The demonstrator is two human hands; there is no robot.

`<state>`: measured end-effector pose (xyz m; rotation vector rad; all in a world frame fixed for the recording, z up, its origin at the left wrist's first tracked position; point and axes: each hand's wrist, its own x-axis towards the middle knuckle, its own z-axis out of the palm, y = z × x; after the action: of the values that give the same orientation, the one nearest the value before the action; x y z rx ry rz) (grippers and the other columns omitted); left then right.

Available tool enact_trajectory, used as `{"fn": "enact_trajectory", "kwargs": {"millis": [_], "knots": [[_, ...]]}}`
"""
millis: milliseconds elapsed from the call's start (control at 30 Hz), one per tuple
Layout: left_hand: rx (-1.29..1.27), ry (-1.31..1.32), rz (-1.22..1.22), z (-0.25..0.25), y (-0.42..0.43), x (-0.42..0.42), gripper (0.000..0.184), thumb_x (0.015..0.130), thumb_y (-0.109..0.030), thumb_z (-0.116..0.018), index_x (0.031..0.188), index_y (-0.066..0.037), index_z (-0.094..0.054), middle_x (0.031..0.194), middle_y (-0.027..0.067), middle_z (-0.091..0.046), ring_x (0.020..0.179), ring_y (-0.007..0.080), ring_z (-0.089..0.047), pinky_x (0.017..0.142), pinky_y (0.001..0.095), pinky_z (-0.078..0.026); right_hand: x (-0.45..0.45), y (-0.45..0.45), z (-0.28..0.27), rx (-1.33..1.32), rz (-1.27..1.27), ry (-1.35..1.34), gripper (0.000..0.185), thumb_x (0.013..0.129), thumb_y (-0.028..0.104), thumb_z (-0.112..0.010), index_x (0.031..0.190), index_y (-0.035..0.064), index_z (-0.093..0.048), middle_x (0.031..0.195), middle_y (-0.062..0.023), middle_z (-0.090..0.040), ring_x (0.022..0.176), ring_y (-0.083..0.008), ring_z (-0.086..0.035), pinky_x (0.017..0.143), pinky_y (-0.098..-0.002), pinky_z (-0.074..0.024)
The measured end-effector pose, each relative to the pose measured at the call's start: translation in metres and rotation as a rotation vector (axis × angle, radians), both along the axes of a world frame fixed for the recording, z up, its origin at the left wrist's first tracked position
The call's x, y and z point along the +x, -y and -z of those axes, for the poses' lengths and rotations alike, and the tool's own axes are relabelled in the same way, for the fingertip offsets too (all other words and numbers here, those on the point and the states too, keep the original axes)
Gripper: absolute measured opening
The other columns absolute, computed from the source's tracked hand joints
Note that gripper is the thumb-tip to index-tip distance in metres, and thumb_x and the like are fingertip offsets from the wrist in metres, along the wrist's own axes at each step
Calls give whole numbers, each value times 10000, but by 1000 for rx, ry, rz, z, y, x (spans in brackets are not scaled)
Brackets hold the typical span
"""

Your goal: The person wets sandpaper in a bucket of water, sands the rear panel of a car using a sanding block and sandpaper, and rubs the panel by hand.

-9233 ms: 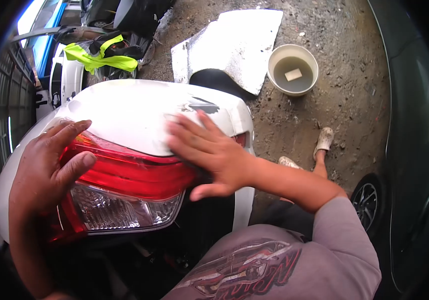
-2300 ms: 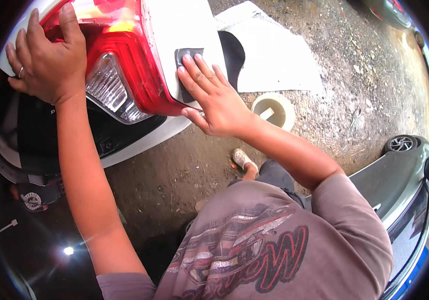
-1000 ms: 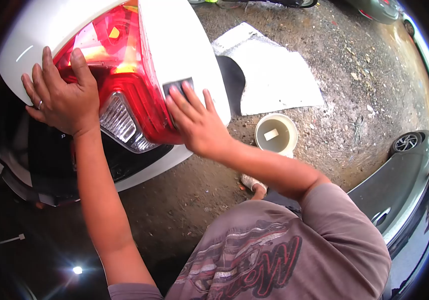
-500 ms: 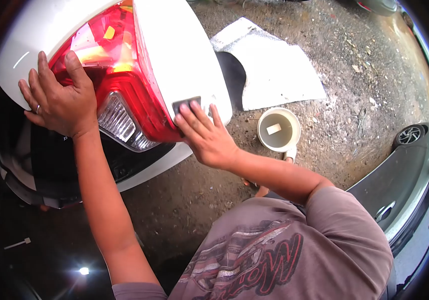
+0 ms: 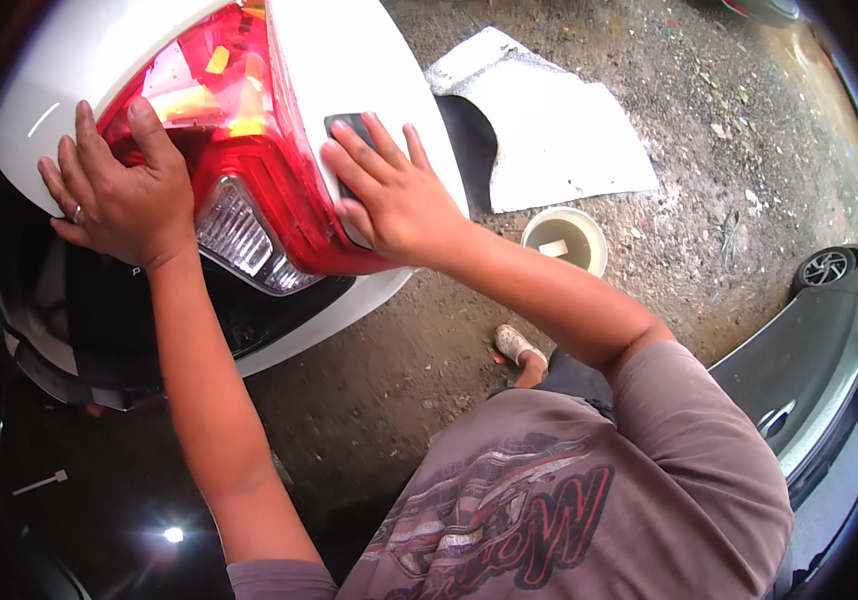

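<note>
My left hand (image 5: pixel 121 190) lies open on the white car body (image 5: pixel 24 140), fingers spread beside the red tail light (image 5: pixel 234 130); a ring shows on one finger. Under the fingertips of my right hand (image 5: pixel 399 200) is a dark grey sheet that looks like sandpaper (image 5: pixel 349 125). That hand presses it flat against the white panel (image 5: pixel 334 50) just right of the tail light. Part of the sheet is hidden by my fingers. Below the red part of the light sits a clear lens (image 5: pixel 249 240).
A bucket (image 5: pixel 601 240) of cloudy water with a pale block (image 5: pixel 554 248) in it stands on the dirt ground (image 5: pixel 689 290). Beyond it lies a loose white panel (image 5: pixel 569 140). A grey car (image 5: pixel 809 340) is at the right, and a bright lamp (image 5: pixel 174 535) glows lower left.
My right hand has slid the sandpaper up along the white panel, away from my body. My left hand has stayed in place. A shoe now shows below the bucket.
</note>
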<state>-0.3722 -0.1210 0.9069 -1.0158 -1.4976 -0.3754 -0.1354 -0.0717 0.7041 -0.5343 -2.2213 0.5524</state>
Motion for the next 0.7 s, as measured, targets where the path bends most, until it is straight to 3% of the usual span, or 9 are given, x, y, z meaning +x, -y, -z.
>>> {"fn": "enact_trajectory", "kwargs": {"millis": [100, 267, 400, 500, 700], "knots": [[5, 18, 10, 0, -1, 3, 678, 1009, -729, -575, 1450, -228, -697, 1462, 118, -671, 1547, 415, -452, 1161, 831, -242, 23, 23, 22, -79, -60, 59, 729, 1064, 414, -580, 1683, 81, -387, 1789, -199, -273, 1673, -440, -182, 1272, -735, -185], [2, 14, 10, 2, 0, 3, 659, 1025, -696, -573, 1468, -220, -685, 1470, 118, -665, 1550, 409, -449, 1168, 818, -246, -11, -20, -8, -76, -11, -22, 689, 1077, 436, -570, 1623, 41, -430, 1747, -205, -349, 1611, -471, -314, 1248, -697, -307], [-12, 13, -28, 0, 2, 6, 656, 1031, -685, -570, 1480, -218, -676, 1474, 124, -661, 1555, 406, -444, 1169, 810, -252, 2, -15, -3, -255, -122, -73, 733, 1074, 473, -580, 1638, 38, -411, 1753, -229, -327, 1627, -472, -278, 1264, -691, -282], [-22, 27, -55, 1, 2, 6, 660, 1034, -678, -568, 1489, -211, -669, 1478, 130, -654, 1559, 405, -437, 1168, 803, -257, 25, -1, 11, -230, -179, -14, 765, 1073, 488, -578, 1665, 44, -384, 1774, -226, -290, 1646, -466, -236, 1277, -687, -254], [-43, 11, -62, 0, 3, 8, 647, 1037, -652, -578, 1491, -200, -666, 1474, 134, -650, 1561, 405, -434, 1171, 791, -261, -35, -78, -14, -202, -276, -81, 770, 1084, 507, -539, 1680, 50, -369, 1778, -217, -290, 1652, -460, -224, 1282, -690, -235]]}}
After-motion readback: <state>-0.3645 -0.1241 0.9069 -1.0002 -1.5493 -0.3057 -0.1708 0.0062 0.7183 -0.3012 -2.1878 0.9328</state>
